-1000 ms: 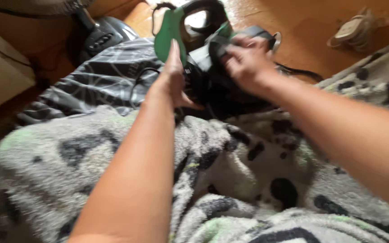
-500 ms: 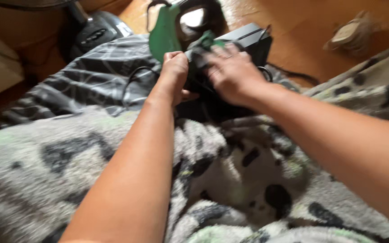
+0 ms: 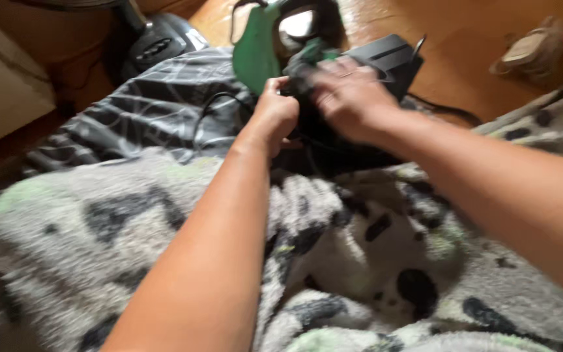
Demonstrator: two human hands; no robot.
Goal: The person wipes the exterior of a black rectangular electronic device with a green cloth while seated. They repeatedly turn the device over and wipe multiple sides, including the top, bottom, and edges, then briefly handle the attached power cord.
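Left hand (image 3: 276,116) gone from flat-open to a closed fist gripping the black-and-green power tool (image 3: 333,98), now steadied on the spotted fleece blanket (image 3: 333,261). Right hand (image 3: 350,94) spread loosely on top, blurry, grip unclear.

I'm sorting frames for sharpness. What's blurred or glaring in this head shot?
Head view: the right hand is smeared by motion blur, the left hand less so; the green-and-black appliance is soft; window glare washes the wooden floor; the fleece blanket is fairly clear.
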